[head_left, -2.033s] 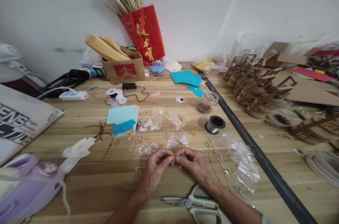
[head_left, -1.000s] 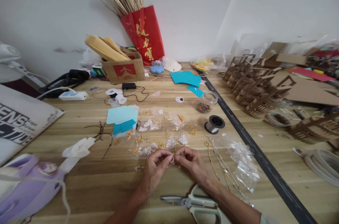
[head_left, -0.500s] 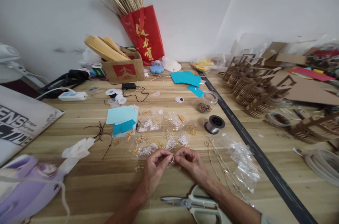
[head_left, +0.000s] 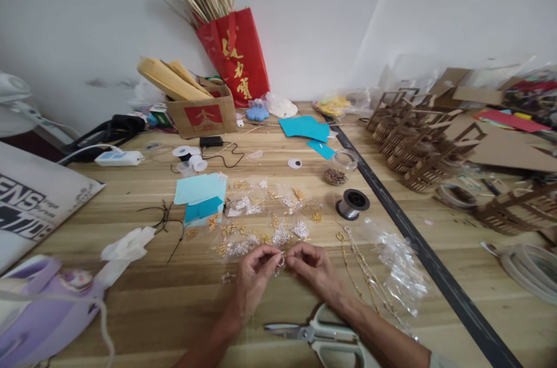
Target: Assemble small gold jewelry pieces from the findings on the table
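Note:
My left hand (head_left: 256, 276) and my right hand (head_left: 312, 267) meet fingertip to fingertip low in the middle of the wooden table (head_left: 165, 292). Both are pinched on a tiny silver metal piece (head_left: 282, 260) held between them. Just beyond the fingers lie several small clear bags of gold and silver charms (head_left: 261, 223). Thin gold chains (head_left: 361, 266) stretch along the table right of my right hand. White-handled scissors (head_left: 317, 334) lie under my right forearm.
A spool of wire (head_left: 352, 204), a small bead jar (head_left: 339, 169), blue paper sheets (head_left: 201, 194) and a crumpled clear bag (head_left: 402, 272) surround the work spot. A cardboard box (head_left: 202, 111) and red bag (head_left: 235, 57) stand at the back. Laser-cut wooden frames (head_left: 413, 144) fill the right table.
None of the objects has moved. My hands stay together on the small piece, with only slight finger shifts.

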Action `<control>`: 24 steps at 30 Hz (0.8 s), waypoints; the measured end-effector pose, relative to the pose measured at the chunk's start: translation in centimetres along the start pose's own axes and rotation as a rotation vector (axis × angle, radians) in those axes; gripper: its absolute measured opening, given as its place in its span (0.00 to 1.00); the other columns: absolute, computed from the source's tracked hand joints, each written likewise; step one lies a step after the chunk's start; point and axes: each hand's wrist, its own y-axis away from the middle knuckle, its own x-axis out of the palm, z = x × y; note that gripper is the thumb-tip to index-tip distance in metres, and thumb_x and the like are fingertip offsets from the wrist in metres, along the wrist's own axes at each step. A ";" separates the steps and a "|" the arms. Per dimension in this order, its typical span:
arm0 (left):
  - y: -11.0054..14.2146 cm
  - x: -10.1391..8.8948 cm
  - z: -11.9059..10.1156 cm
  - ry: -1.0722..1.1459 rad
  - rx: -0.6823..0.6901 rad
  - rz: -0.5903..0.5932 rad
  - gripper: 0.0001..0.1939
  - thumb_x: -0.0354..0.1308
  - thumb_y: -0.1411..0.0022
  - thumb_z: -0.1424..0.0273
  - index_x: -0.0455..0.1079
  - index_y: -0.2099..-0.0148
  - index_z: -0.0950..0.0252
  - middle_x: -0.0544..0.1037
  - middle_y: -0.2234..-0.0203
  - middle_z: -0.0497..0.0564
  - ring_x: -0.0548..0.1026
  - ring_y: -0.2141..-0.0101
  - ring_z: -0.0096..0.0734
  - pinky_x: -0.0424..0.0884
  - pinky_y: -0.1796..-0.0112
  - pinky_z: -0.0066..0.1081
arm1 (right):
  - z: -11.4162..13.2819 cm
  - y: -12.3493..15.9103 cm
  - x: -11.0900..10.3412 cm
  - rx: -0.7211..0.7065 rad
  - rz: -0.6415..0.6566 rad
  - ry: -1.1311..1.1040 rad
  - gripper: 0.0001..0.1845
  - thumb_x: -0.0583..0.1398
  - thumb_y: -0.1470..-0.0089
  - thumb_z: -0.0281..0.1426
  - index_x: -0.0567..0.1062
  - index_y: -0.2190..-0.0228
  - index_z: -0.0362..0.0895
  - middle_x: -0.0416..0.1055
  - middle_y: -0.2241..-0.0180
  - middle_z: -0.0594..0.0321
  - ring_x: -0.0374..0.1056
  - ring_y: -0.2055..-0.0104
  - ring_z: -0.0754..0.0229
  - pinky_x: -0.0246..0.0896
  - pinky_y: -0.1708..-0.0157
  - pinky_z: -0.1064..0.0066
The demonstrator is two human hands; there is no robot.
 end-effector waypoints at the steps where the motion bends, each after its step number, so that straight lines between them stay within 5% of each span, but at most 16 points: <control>1: 0.0 0.0 0.0 -0.001 0.001 0.003 0.07 0.59 0.51 0.66 0.73 0.72 0.66 0.75 0.77 0.49 0.71 0.73 0.31 0.66 0.70 0.27 | 0.0 0.0 0.0 -0.006 -0.009 0.008 0.14 0.61 0.52 0.40 0.73 0.76 0.42 0.65 0.80 0.66 0.57 0.77 0.66 0.51 0.77 0.75; 15: -0.1 -0.1 0.1 0.078 -0.076 0.037 0.07 0.60 0.51 0.66 0.72 0.73 0.66 0.74 0.79 0.49 0.70 0.74 0.30 0.66 0.71 0.26 | -0.2 0.4 0.3 -0.048 -0.053 0.012 0.11 0.62 0.52 0.37 0.70 0.71 0.42 0.65 0.76 0.66 0.59 0.75 0.65 0.54 0.75 0.75; 24: -0.3 -0.2 0.9 0.135 -0.088 0.078 0.07 0.61 0.51 0.67 0.72 0.73 0.67 0.73 0.80 0.47 0.69 0.75 0.28 0.65 0.71 0.25 | -0.2 0.4 0.5 -0.037 -0.067 0.013 0.15 0.63 0.53 0.38 0.64 0.78 0.43 0.60 0.80 0.69 0.55 0.77 0.67 0.49 0.78 0.76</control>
